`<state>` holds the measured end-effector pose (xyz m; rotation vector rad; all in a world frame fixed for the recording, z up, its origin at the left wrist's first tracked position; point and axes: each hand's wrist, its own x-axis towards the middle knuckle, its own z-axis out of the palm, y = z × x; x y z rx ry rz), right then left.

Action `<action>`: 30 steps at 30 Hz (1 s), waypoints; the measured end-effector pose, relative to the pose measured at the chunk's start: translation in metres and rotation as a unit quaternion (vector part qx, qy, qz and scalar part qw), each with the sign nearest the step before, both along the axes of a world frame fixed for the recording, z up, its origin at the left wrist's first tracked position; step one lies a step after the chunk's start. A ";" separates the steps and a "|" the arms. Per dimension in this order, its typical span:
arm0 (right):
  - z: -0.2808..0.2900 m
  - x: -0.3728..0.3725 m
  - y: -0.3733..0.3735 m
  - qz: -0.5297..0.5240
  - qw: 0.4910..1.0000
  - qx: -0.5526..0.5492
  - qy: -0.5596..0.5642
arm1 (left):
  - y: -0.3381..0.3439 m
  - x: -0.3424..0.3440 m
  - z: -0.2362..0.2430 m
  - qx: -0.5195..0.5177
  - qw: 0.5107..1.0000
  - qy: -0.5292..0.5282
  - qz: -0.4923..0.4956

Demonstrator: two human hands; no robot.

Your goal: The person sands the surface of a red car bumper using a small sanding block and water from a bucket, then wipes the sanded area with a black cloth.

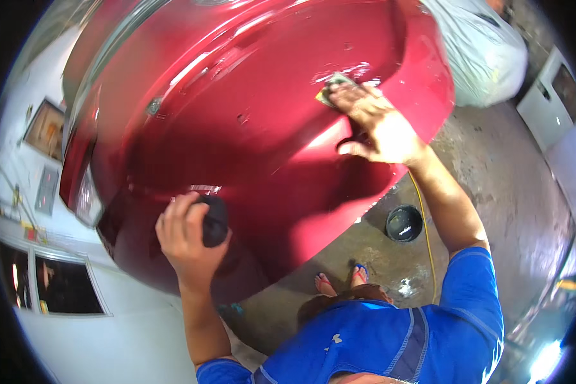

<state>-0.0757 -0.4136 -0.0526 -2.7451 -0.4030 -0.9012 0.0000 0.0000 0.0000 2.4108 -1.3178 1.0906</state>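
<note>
A glossy red car body panel curves across the view in front of me, wet in places. My left hand is closed round a dark, rounded object, held close to the panel's left part; its exact kind I cannot make out. Farther off to the right, my right hand presses a small pale pad with a yellow edge against the red surface. Its fingers cover most of that pad, and the thumb stands apart. Wet streaks shine just beyond the pad.
On the wet concrete floor stands a black bucket, with a yellow hose or cord running past it. A large pale plastic-covered bundle is at far right, near a white panel. A white wall with a window borders the left.
</note>
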 end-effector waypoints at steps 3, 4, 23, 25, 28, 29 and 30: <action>0.012 0.000 -0.004 0.021 0.998 -0.052 0.003 | 0.028 -0.006 -0.038 -0.142 0.985 -0.001 0.098; 0.003 0.004 0.012 0.053 0.998 -0.025 -0.011 | 0.033 -0.005 -0.036 -0.155 0.982 -0.017 0.108; -0.013 -0.002 0.165 0.005 0.999 0.030 0.027 | 0.062 -0.005 -0.085 -0.231 0.954 -0.107 0.160; 0.010 0.017 0.086 -0.125 0.991 -0.044 0.026 | 0.075 -0.012 -0.077 -0.204 0.956 -0.114 0.178; 0.008 0.039 -0.089 -0.322 0.945 -0.048 -0.014 | 0.056 -0.006 -0.074 -0.206 0.962 -0.099 0.149; 0.006 0.041 -0.122 -0.347 0.936 -0.060 -0.015 | 0.053 -0.005 -0.076 -0.207 0.965 -0.090 0.136; 0.009 0.046 -0.122 -0.359 0.930 -0.081 0.008 | 0.055 -0.004 -0.079 -0.210 0.965 -0.086 0.133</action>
